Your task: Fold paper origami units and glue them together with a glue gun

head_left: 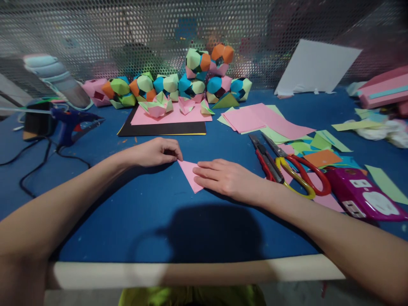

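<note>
Pinching one corner of pink triangular paper [189, 173], left hand [156, 152]; right hand [227, 177] flat atop.

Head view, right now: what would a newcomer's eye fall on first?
Probably the colourful folded-paper shapes along the back, in front of the perforated panel. Next, the pink paper triangle at centre, between the left hand and right hand. Red-and-yellow scissors also stand out, lying on the right.
</note>
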`<action>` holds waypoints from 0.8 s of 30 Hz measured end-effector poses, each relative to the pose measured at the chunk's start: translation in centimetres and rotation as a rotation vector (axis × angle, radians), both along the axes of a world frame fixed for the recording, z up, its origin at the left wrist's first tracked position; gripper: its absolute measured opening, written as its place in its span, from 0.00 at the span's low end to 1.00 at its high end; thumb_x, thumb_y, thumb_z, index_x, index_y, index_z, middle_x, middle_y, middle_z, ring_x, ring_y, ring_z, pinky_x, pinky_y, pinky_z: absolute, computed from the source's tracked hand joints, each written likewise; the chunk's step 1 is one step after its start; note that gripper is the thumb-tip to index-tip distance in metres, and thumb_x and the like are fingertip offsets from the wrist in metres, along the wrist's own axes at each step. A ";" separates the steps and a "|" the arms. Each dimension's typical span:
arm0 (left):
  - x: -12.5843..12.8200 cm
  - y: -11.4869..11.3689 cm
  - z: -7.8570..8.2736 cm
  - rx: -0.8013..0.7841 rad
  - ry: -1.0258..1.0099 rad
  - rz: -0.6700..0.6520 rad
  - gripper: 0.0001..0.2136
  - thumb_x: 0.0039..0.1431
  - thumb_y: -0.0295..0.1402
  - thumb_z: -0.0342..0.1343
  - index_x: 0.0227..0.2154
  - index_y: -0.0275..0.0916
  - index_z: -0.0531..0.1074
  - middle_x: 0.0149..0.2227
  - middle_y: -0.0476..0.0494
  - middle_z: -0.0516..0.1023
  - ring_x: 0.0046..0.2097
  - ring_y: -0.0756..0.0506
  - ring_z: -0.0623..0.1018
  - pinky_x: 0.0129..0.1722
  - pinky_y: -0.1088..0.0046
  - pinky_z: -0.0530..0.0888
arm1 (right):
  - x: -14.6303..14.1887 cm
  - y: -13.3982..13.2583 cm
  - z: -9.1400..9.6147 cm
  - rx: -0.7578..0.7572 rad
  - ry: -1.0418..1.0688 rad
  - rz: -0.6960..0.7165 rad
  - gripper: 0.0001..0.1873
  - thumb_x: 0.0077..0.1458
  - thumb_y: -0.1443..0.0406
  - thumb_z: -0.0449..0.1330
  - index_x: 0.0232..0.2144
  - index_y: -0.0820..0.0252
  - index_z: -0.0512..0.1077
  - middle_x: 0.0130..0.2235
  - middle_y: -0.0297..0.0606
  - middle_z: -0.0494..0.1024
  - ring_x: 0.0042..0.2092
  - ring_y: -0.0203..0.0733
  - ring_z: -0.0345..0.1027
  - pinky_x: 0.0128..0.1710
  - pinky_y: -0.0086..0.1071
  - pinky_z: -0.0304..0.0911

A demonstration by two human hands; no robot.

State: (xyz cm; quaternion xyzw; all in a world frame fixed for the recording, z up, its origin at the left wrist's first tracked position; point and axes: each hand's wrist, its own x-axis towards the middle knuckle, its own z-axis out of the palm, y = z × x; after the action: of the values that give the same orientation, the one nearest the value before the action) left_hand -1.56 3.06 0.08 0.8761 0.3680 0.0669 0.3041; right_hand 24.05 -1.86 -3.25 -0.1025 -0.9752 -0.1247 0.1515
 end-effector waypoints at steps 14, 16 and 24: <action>2.9 -3.4 0.0 0.348 -0.071 0.240 0.10 0.56 0.28 0.47 0.35 0.36 0.73 0.37 0.44 0.77 0.40 0.46 0.75 0.42 0.69 0.72 | 0.0 -0.3 0.6 0.034 -0.077 -0.026 0.15 0.63 0.72 0.47 0.47 0.66 0.70 0.51 0.48 0.75 0.54 0.47 0.66 0.43 0.39 0.65; 3.8 -4.9 -0.8 0.477 -0.060 0.130 0.10 0.59 0.27 0.45 0.35 0.35 0.73 0.39 0.39 0.76 0.42 0.45 0.74 0.43 0.67 0.72 | -0.1 -0.2 0.5 0.028 -0.070 -0.022 0.15 0.63 0.72 0.47 0.47 0.67 0.70 0.50 0.49 0.75 0.53 0.47 0.66 0.43 0.39 0.66; 5.0 -7.3 -3.3 0.650 0.037 0.010 0.13 0.63 0.25 0.39 0.43 0.33 0.67 0.46 0.31 0.73 0.49 0.41 0.73 0.48 0.57 0.72 | -0.3 -0.1 0.3 -0.076 -0.073 -0.018 0.15 0.63 0.72 0.47 0.46 0.66 0.71 0.47 0.50 0.76 0.52 0.46 0.66 0.46 0.41 0.66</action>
State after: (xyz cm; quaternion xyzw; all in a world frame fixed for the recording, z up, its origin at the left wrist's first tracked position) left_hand 3.45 -4.26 -3.23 0.9266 0.3372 0.1666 0.0012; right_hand 23.80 -2.00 -2.96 -0.1124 -0.9831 -0.0927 0.1106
